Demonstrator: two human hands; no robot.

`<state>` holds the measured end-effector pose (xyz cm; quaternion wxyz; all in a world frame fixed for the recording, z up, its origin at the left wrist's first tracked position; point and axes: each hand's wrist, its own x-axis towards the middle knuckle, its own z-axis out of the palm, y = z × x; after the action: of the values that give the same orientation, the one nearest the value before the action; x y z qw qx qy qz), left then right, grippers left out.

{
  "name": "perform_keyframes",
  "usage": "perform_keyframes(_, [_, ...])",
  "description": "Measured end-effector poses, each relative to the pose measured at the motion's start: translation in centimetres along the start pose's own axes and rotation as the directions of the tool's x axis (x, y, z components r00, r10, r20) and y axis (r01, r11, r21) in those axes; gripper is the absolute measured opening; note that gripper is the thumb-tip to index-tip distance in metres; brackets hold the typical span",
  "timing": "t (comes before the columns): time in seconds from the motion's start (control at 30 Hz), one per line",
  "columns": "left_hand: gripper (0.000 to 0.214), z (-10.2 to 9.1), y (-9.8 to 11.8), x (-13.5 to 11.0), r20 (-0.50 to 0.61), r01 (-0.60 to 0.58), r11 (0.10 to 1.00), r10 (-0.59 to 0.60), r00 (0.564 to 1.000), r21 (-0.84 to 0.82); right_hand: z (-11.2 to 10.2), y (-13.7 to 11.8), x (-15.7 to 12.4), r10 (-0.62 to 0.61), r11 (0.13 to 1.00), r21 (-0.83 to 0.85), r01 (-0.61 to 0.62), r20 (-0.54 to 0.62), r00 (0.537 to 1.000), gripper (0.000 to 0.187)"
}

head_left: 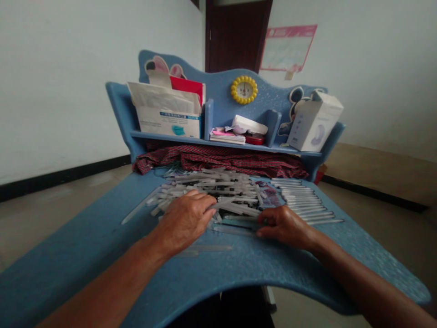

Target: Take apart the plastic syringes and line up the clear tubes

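Observation:
A loose pile of slim, translucent plastic tubes point(205, 182), some showing black parts, lies at the middle of the blue table. My left hand point(189, 221) rests against the pile's near left side, fingers curled, thumb and forefinger closed about the end of a pale tube point(235, 207). To the right, my right hand point(285, 225) has its fingers bent and thumb close to them, by the tubes' right ends; what lies between its fingertips is hidden. Two or more clear tubes point(235, 230) lie just below, between the hands. Another flat, clear tube point(211, 248) lies nearer me.
Similar tubes point(303, 202) lie in a neat row at right, beside a dark purple packet point(268, 193). Behind the pile is a red checked cloth point(221, 158). A blue shelf point(191, 137) holds a mask box point(167, 122), papers and a white box point(314, 123).

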<state>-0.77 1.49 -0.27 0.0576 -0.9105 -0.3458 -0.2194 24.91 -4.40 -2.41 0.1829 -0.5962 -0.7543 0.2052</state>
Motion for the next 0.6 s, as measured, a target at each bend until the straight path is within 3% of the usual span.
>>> perform_keyframes(0.17, [0.013, -0.19, 0.08, 0.01, 0.01, 0.011, 1.0, -0.011, 1.0, -0.007, -0.2, 0.04, 0.04, -0.037, 0.999, 0.007, 0.037, -0.017, 0.999, 0.018])
perform_keyframes(0.47, [0.014, -0.23, -0.07, 0.1, -0.003, 0.001, 1.0, -0.001, 1.0, -0.018, 0.1, -0.89, 0.22, -0.111, 0.95, -0.286, 0.126, 0.069, 0.991, 0.012])
perform_keyframes(0.6, [0.014, -0.32, -0.37, 0.03, -0.011, -0.001, 0.999, 0.001, 1.0, -0.037, -0.84, -0.76, 0.01, -0.124, 0.93, -0.339, 0.142, 0.073, 0.99, 0.012])
